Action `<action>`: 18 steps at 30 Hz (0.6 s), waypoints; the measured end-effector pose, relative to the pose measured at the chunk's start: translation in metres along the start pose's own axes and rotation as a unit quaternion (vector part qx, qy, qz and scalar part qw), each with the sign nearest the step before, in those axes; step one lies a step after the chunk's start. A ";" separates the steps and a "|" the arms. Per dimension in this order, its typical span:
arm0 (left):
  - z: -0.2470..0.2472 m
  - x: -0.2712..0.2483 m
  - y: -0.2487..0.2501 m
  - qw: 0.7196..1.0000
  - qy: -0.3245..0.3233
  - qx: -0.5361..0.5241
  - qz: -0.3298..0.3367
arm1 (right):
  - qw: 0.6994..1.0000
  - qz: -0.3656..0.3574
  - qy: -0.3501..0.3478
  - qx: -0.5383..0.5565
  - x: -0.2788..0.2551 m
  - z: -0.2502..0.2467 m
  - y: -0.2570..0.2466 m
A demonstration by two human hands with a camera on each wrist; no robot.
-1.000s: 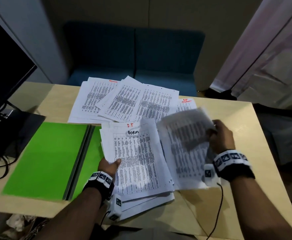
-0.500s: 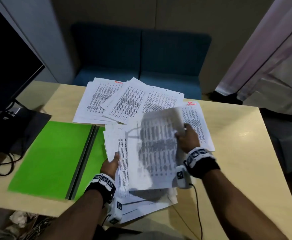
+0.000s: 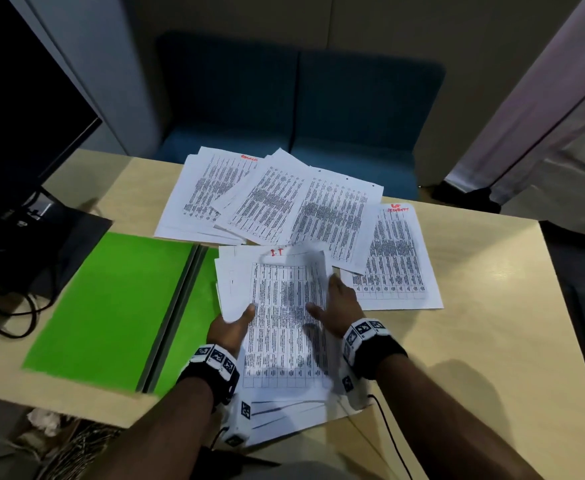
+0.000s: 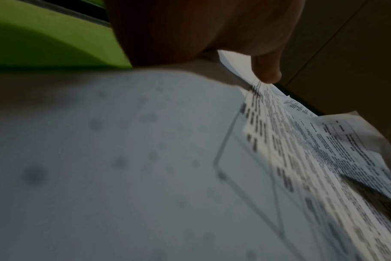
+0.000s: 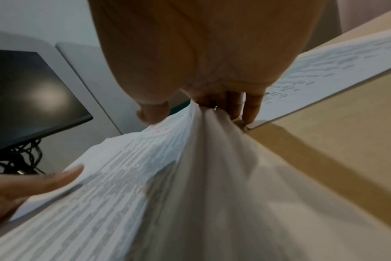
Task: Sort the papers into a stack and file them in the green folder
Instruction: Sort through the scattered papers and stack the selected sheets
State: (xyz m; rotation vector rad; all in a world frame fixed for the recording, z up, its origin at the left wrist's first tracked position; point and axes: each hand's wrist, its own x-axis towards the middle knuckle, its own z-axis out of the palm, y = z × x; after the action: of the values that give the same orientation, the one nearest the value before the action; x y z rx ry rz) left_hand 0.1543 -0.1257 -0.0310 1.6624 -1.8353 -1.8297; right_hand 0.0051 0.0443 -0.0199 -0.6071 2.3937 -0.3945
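Printed sheet [image 3: 285, 317] lies atop stack, pinched by right hand [image 3: 341, 306]

The folder [image 3: 111, 299] is bright green with a grey spine, the papers [image 3: 284, 209] are white with dense black printed tables and red handwritten marks at the top, the counter [image 3: 491, 323] is pale tan, the sofa [image 3: 284, 98] dark blue.

Bare table [image 3: 491, 341] right of the papers gives free passage; loose sheets [image 3: 273, 199] crowd the far side, monitor [image 3: 14, 116] and cables [image 3: 3, 306] block the left
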 end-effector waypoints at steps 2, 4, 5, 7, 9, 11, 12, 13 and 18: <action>0.001 0.000 0.000 1.000 0.000 0.006 0.007 | 0.999 -0.014 0.032 0.005 0.005 -0.003 0.004; 0.001 0.000 0.001 1.000 0.002 0.021 0.018 | 0.994 -0.017 0.107 0.023 0.010 -0.014 0.007; 0.000 0.000 0.001 1.000 0.005 0.024 0.020 | 0.991 -0.005 0.129 0.018 0.012 -0.022 0.011; -0.001 0.001 0.000 0.999 0.008 0.025 0.019 | 0.992 0.013 0.124 -0.027 0.015 -0.036 0.023; -0.001 0.003 -0.002 0.999 0.008 0.025 0.022 | 0.994 0.008 0.065 -0.092 0.020 -0.046 0.043; 0.000 0.005 -0.002 0.999 0.010 0.029 0.020 | 0.991 0.012 0.014 -0.129 0.021 -0.051 0.060; 0.000 0.005 -0.002 0.999 0.011 0.035 0.017 | 0.990 0.014 0.012 -0.140 0.019 -0.052 0.066; 0.000 0.005 -0.001 0.999 0.011 0.039 0.014 | 0.987 0.019 0.028 -0.157 0.016 -0.052 0.072; 0.001 0.009 -0.003 0.999 0.022 0.044 0.008 | 0.976 0.057 0.105 -0.181 -0.006 -0.050 0.100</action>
State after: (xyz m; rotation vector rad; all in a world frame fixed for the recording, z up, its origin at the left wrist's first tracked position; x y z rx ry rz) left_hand 0.1520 -0.1303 -0.0388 1.6969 -1.9326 -1.7137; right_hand -0.0556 0.1389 -0.0207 -0.6064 2.7150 0.0351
